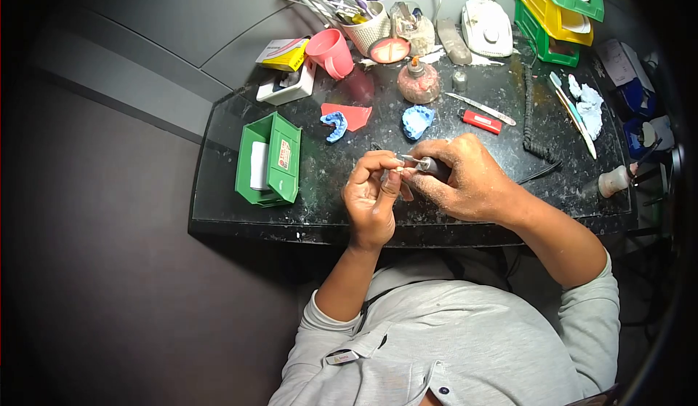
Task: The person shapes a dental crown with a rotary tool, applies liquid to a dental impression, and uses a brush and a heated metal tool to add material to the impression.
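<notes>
My left hand (372, 196) pinches something small, mostly hidden by fingers; my right (465, 177) curls closed round a drill (435, 167), its body largely covered.

The black bench (327, 188) was strewn with white specks. At its left a green bin (285, 160) was placed, with a white box (297, 89) behind it. Blue pieces (418, 122) were laid near a red sheet (358, 117), and a red lighter (481, 121) was set beside a slim blade-like tool (480, 108). At the right, a toothbrush (573, 115) was seen near crumpled, pale blue material (590, 111), possibly paper.
</notes>
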Demonstrator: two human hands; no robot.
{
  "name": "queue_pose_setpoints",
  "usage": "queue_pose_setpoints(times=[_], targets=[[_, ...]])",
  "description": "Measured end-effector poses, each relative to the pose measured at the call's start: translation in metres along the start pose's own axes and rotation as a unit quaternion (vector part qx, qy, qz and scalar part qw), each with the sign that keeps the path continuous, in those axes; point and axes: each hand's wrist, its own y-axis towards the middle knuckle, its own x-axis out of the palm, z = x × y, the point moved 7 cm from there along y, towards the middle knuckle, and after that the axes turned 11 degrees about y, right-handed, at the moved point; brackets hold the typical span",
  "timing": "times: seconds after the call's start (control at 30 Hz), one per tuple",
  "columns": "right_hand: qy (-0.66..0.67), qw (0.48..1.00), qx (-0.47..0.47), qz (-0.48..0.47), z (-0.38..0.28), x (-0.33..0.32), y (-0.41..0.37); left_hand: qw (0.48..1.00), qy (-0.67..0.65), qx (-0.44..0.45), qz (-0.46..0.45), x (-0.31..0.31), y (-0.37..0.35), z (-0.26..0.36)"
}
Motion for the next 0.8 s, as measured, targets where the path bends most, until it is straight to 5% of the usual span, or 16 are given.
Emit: queue_pose_setpoints(times=[0.37,0.8], targets=[[-0.012,1.000,-0.021,0.006,-0.004,-0.001,0.000,0.999,0.032,0.008,0.000,-0.002,0.001,0.002],[-0.051,0.996,-0.032,0.067,-0.012,-0.017,-0.004,0.993,-0.088,-0.084,-0.008,-0.009,0.002,-0.016]])
